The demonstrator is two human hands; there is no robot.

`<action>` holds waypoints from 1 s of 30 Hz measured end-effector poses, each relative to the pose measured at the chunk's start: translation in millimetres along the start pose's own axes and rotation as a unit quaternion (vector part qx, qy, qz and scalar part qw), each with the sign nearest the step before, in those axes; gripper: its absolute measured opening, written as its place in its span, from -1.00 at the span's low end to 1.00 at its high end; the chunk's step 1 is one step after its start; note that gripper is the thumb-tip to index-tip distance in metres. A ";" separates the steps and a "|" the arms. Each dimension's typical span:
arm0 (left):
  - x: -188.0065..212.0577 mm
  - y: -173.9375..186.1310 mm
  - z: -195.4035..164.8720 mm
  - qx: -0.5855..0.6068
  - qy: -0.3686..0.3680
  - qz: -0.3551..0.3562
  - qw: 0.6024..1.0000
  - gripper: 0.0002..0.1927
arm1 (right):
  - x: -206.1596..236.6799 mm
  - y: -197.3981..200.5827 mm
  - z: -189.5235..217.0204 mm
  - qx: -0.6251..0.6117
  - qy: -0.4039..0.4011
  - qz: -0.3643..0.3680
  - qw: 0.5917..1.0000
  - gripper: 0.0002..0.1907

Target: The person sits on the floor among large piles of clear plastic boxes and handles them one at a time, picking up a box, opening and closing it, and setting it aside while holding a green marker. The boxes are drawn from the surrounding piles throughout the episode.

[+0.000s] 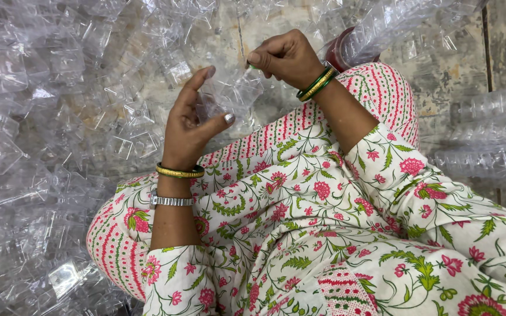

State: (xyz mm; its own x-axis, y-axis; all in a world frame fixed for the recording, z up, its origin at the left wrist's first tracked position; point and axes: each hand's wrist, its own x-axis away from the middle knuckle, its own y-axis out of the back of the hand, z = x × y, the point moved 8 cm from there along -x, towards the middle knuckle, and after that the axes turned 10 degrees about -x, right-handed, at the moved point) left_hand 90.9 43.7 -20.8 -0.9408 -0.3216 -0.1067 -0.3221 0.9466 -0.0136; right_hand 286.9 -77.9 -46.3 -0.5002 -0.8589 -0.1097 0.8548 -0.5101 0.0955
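My left hand (190, 126) grips a small clear plastic piece (229, 93) between thumb and fingers, held above my knee. My right hand (285, 57) is closed just above it, pinching a tiny green item (252, 66) at the piece's top edge. Both wrists wear bangles, and the left also has a metal watch band (171, 201). My lap is covered by white cloth with pink flowers and green leaves (323, 222).
A heap of clear plastic pieces (48, 117) covers the floor to the left and ahead. Stacks of nested clear plastic parts (487, 152) lie at the right, another stack (393, 23) at the top. Worn stone floor (446, 70) shows between them.
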 end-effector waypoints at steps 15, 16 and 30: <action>3.0 35.9 11.4 -0.072 -0.053 -0.176 0.980 -0.20 | 9.6 -32.2 6.0 -0.141 0.044 0.092 0.985 -0.68; 4.2 37.6 15.5 -0.065 -0.048 -0.182 0.980 -0.21 | 7.4 -20.3 -4.6 -0.135 0.019 0.030 0.990 -0.65; 20.0 63.6 49.1 -0.244 0.088 -0.253 0.932 -0.28 | -11.7 -43.5 -40.9 0.341 0.021 -0.090 0.936 -0.77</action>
State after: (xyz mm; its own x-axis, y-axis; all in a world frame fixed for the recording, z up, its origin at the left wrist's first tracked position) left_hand 56.8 98.5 -72.7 -0.6443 -0.7635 -0.0434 -0.6980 0.5639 0.4414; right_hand 261.2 -43.7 -89.7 -0.6094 -0.7613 -0.2214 0.4638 -0.5688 0.6792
